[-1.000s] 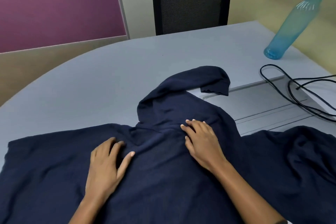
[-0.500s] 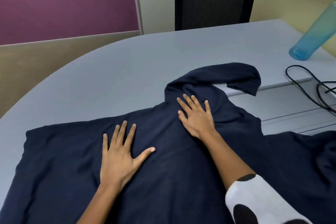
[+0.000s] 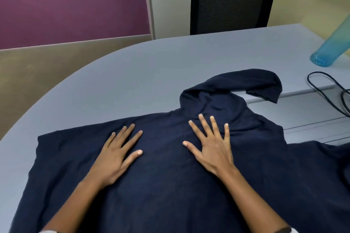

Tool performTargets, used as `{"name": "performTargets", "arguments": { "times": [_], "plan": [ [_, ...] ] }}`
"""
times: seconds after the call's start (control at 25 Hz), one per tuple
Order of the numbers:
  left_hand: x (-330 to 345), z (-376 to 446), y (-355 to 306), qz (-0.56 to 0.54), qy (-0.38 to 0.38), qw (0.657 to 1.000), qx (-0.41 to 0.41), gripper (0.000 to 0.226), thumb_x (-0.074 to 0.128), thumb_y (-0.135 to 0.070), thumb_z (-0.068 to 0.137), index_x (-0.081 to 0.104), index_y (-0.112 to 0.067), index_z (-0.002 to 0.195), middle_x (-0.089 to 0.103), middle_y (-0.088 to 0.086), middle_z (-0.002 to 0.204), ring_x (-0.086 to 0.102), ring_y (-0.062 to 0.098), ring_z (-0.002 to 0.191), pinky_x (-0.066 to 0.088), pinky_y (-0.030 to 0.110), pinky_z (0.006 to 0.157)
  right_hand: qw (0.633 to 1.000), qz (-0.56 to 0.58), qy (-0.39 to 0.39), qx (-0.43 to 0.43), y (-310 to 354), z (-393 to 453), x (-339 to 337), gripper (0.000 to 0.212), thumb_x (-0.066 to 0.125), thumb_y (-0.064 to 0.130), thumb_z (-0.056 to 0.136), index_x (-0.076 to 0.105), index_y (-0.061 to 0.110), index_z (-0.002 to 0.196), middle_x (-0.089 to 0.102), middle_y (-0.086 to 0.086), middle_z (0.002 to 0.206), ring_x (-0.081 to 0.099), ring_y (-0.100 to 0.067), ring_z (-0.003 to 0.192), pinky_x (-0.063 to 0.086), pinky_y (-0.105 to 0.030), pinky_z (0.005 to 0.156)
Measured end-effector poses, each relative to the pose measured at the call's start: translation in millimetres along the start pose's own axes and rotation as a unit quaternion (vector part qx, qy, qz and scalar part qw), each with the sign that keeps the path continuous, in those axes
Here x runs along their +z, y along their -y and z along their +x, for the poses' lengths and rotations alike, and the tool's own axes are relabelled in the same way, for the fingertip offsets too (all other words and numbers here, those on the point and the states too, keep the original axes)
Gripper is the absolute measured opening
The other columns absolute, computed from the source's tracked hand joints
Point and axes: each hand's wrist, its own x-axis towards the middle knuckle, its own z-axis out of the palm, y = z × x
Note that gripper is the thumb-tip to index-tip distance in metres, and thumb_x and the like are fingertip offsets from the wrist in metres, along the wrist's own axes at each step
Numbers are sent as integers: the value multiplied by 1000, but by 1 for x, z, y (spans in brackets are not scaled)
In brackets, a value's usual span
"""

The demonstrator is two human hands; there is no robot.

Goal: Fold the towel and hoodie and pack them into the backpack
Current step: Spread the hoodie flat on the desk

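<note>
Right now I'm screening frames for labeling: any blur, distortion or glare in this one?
Head view: soft overall; teal bottle at the right edge smeared and slanted; table edge bows, wide-angle; lighting even, no glare; navy hoodie folds hard to read.

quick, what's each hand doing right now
Left hand: open, fingers spread flat on the hoodie.
Right hand: open, pressing flat on the hoodie just below its hood.

Grey curved table (image 3: 132,73); purple partition (image 3: 72,2); black mesh chair (image 3: 231,0).
</note>
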Motion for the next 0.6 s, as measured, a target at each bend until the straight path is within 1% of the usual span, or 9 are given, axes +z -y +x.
{"name": "performTargets", "arguments": {
  "times": [0.04, 0.12, 0.28, 0.36, 0.44, 0.48, 0.52, 0.56, 0.6],
  "plan": [
    [-5, -8, 18, 6, 1, 1000, 10, 68, 4, -78, 84, 11, -50, 145, -7, -20, 156, -6, 6, 146, -9, 29, 118, 1000, 3, 0, 10, -7, 8, -1, 70, 9, 79, 85, 9, 48, 148, 5, 12, 160, 0, -19, 148, -7, -55, 115],
    [-15, -21, 46, 25, -5, 1000, -13, 66, 8, -76, 86, 10, -49, 146, -5, -20, 157, -8, 4, 145, -8, 30, 118, 1000, -7, 0, 26, -19, 21, -5, 71, 9, 79, 83, 4, 49, 147, 4, 12, 160, -2, -17, 148, -4, -57, 115],
    [-18, -27, 65, 49, -3, 997, -51, 71, 10, -75, 84, 6, -44, 148, -3, -20, 157, -9, 5, 145, -7, 35, 119, 998, -41, 29, 29, -26, 26, -6, 75, 3, 80, 80, -3, 49, 147, -3, 14, 160, -9, -15, 147, -4, -58, 115],
    [-20, -22, 66, 62, 16, 995, -77, 74, 4, -76, 82, -3, -42, 148, -10, -21, 156, -13, 7, 145, -10, 38, 118, 998, -26, 58, 29, -23, 30, -11, 77, 2, 81, 79, -6, 47, 147, -8, 12, 160, -13, -16, 147, -6, -59, 114],
    [-25, -14, 52, 100, 63, 985, -125, 71, 3, -70, 87, -12, -37, 148, -18, -17, 155, -15, 12, 145, -11, 44, 116, 997, -9, 66, 30, -17, 23, -16, 79, 0, 79, 80, -6, 43, 149, -10, 5, 160, -15, -20, 147, -9, -60, 114],
    [-27, -12, 41, 125, 78, 977, -153, 67, 8, -62, 93, -10, -30, 150, -17, -10, 157, -12, 17, 146, -10, 47, 116, 998, -7, 47, 29, -11, 11, -17, 79, 0, 78, 81, -3, 39, 150, -8, 1, 161, -13, -22, 147, -8, -60, 114],
    [-28, -12, 26, 141, 62, 974, -163, 63, 15, -51, 99, -1, -21, 152, -10, 0, 160, -5, 23, 147, -6, 50, 117, 1000, -7, 21, 22, -3, -8, -17, 78, 3, 75, 84, 1, 36, 152, -4, -3, 161, -9, -23, 148, -6, -59, 115],
    [-26, -18, 9, 137, 13, 980, -143, 58, 23, -40, 101, 15, -12, 152, 3, 12, 160, 5, 30, 147, 0, 53, 117, 1000, -7, -3, 14, 6, -31, -16, 75, 8, 72, 88, 5, 33, 152, 0, -5, 161, -4, -24, 148, -3, -58, 115],
    [-20, -27, -13, 109, -46, 987, -106, 53, 30, -33, 100, 32, -6, 146, 19, 20, 155, 17, 36, 144, 7, 53, 116, 1000, -3, -21, 8, 12, -59, -13, 73, 13, 69, 91, 9, 31, 152, 3, -7, 161, 1, -25, 148, 1, -57, 115]
  ]
}}
